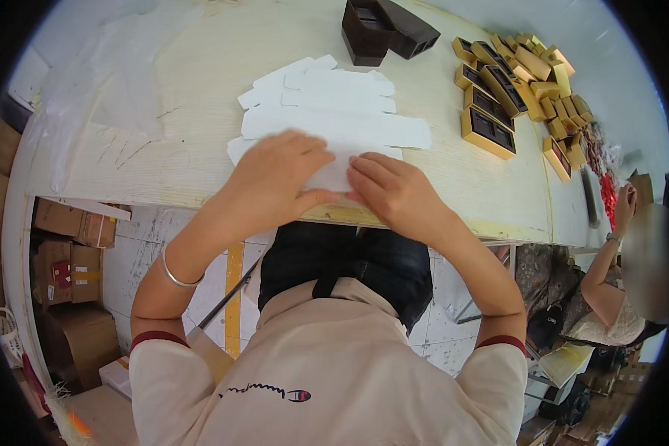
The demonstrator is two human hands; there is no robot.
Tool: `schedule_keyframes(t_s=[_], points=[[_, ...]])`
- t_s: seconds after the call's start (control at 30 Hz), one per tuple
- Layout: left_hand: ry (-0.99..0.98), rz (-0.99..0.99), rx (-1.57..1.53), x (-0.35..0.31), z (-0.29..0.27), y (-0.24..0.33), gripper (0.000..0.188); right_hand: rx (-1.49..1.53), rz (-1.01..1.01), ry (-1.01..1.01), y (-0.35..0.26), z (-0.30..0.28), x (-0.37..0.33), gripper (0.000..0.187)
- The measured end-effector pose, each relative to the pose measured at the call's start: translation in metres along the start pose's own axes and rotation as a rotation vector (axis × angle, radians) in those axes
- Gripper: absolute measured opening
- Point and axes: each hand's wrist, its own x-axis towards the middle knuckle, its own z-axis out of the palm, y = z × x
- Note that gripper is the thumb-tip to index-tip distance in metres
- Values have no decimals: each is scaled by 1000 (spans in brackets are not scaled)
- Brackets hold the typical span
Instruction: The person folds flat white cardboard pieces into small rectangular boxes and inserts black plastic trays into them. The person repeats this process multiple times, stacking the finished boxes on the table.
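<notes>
A white card blank (pixel 334 126) with cut tabs and slots lies flat near the front edge of the table, its outline suggesting several overlapping layers. My left hand (pixel 284 177) bends over its near left part, fingers on the card and thumb toward the near edge. Close beside it, my right hand (pixel 395 189) has its fingers bent and pressed together on the near right part. Both hands grip the near strip of card between them; the palms hide some of it. The left fingertips are slightly blurred.
Two dark brown boxes (pixel 368 33) stand beyond the card. Gold boxes with dark insets (pixel 489 134) crowd the right side, beside a heap of smaller gold boxes (pixel 561 97). Clear plastic film (pixel 130 97) lies at left. Another person's hand (pixel 626 204) is raised at far right.
</notes>
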Motion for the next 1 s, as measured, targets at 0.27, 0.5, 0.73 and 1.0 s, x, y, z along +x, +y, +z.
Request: schedule_keyframes(t_s=[0.27,0.5,0.73,1.0], points=[[-226,-81,-94,2,-7,-12,32,122,267,-157,13,-30,-4,43],[-371,-105,-174,14,-20,-20,31,49,344,-341,2,-43,20,42],[-344,-71,-17,19,-8,-22,14,145,394,-99,8,-35,15,17],[68,-214,-45,18,17,-40,11,306,688,-8,20,-12,29,31]])
